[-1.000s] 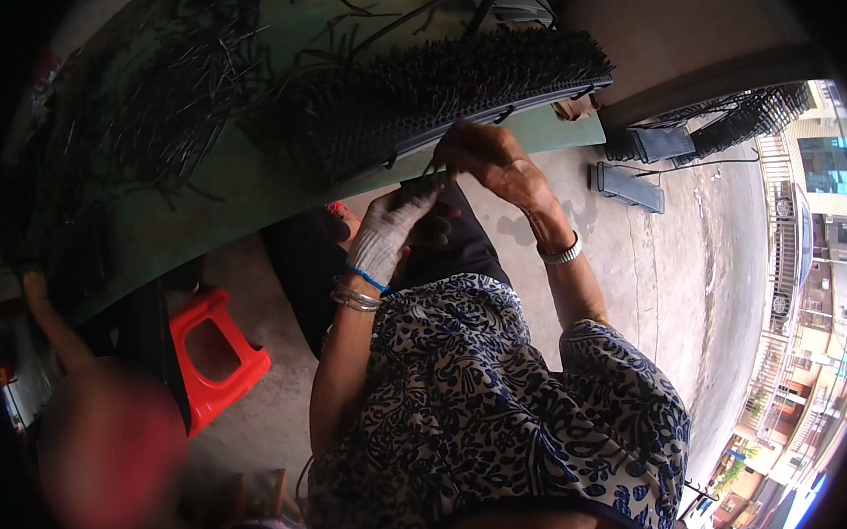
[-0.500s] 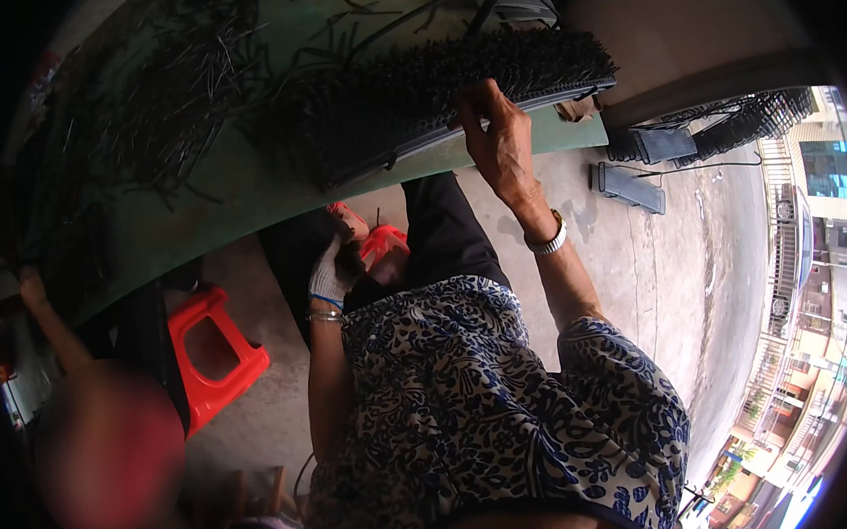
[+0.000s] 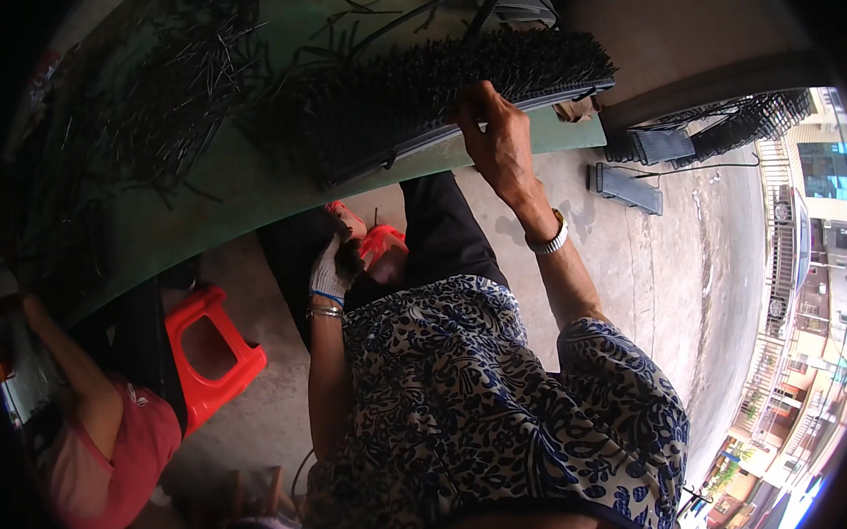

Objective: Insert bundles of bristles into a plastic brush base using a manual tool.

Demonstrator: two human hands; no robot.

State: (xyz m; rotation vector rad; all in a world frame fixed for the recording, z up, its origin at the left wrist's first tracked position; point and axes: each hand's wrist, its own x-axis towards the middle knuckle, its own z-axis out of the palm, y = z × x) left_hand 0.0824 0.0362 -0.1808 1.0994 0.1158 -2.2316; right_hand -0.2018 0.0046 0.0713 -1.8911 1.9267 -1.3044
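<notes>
On the green tabletop lies a long dark rack (image 3: 362, 154), its top densely packed with short black strips (image 3: 509, 57). My bare right hand (image 3: 498, 134) is at its near edge, thumb and fingers pinched together; whatever is between the fingertips is too small to make out. My left hand (image 3: 329, 273), in a white knitted glove with a blue cuff, rests low over my lap, below the table edge. A dark patch covers its finger side, so its fingers cannot be read.
Loose black strips (image 3: 171, 115) lie heaped across the green table (image 3: 195, 222). A red plastic stool (image 3: 215, 354) stands at left, beside a co-worker in a pink top (image 3: 134, 457). Grey racks (image 3: 628, 187) lie on the concrete floor at right.
The co-worker at left has shifted, so the arm and pink top now show more. My hands and the rack stay nearly where they were.
</notes>
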